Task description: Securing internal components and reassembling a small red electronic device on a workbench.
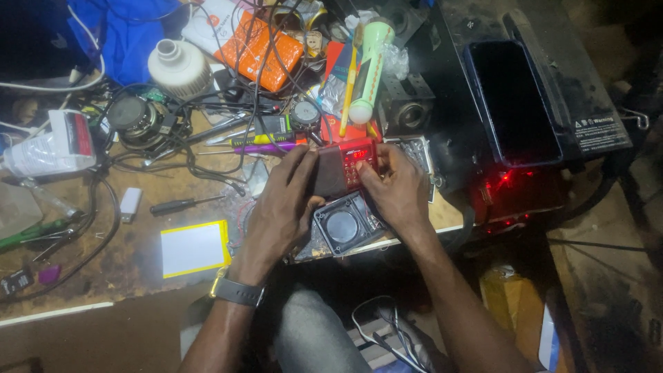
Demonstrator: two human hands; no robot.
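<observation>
A small red radio (343,168) is held by the left hand (280,207) and right hand (394,186), its screen lit. Just below the radio, a loose black speaker cover (343,224) is left off.

I see a red radio (347,168) with a glowing red display between the hands, a black speaker frame (345,224) below it, a white sheet with yellow edging (195,248), an orange pouch (259,50), blue cloth (131,31), a pale green torch (369,69), and a worn brown surface (103,266).
</observation>
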